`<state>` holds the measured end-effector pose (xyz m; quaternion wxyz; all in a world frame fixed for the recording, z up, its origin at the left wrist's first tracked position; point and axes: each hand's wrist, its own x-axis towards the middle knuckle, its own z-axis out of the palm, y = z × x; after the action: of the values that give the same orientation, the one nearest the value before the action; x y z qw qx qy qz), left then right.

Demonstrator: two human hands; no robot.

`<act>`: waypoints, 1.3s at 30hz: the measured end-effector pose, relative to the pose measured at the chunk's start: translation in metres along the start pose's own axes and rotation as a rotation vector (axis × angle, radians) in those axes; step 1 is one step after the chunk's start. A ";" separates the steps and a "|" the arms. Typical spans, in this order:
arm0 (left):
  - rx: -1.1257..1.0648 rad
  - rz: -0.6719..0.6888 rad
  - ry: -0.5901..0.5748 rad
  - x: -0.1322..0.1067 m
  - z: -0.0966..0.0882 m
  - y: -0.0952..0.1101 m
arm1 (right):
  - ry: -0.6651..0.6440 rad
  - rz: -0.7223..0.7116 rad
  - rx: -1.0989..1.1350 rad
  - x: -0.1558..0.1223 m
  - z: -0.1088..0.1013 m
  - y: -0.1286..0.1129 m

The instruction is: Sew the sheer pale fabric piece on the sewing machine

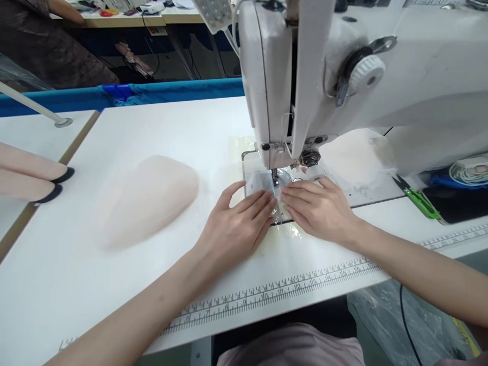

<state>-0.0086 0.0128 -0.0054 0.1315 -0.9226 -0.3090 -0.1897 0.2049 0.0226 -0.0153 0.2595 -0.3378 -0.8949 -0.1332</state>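
My left hand (244, 218) lies flat on the sewing machine's bed, its fingers extended together and the thumb apart. My right hand (316, 207) rests opposite, fingertips pointing left. Between and under the fingertips is a thin, see-through piece (259, 181), whose edges are hard to make out. Right behind the fingers, the presser foot (275, 176) of the white sewing machine (270, 86) stands over the metal needle plate. To the left, a pile of sheer pale pink pieces (156, 198) lies on the white table. Similar pale pieces (358, 155) lie under the machine arm.
Green-handled thread snips (421, 202) lie at the right near a dark flat object (457, 201) and a coiled cable (470, 172). A printed ruler (267, 296) runs along the front edge. Two beige lengths with black tips (30, 173) enter from the left. Another person (49, 46) is behind.
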 end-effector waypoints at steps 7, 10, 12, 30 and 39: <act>0.029 -0.025 0.003 -0.002 -0.001 0.007 | -0.007 -0.036 -0.097 -0.002 0.001 0.003; 0.032 -0.031 -0.001 -0.002 0.000 0.008 | -0.007 -0.054 -0.099 -0.002 0.001 0.004; 0.026 -0.028 -0.007 -0.002 0.000 0.006 | -0.012 -0.059 -0.108 -0.002 0.001 0.004; -0.024 -0.122 -0.029 0.004 0.019 -0.018 | -0.091 -0.012 -0.203 0.004 0.004 0.008; -0.082 -0.351 -0.122 0.003 0.019 -0.021 | -0.058 0.057 -0.109 0.003 -0.002 0.008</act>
<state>-0.0141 0.0372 -0.0183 0.0397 -0.8688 -0.4649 -0.1657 0.2092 0.0290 -0.0120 0.2185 -0.3807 -0.8833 -0.1646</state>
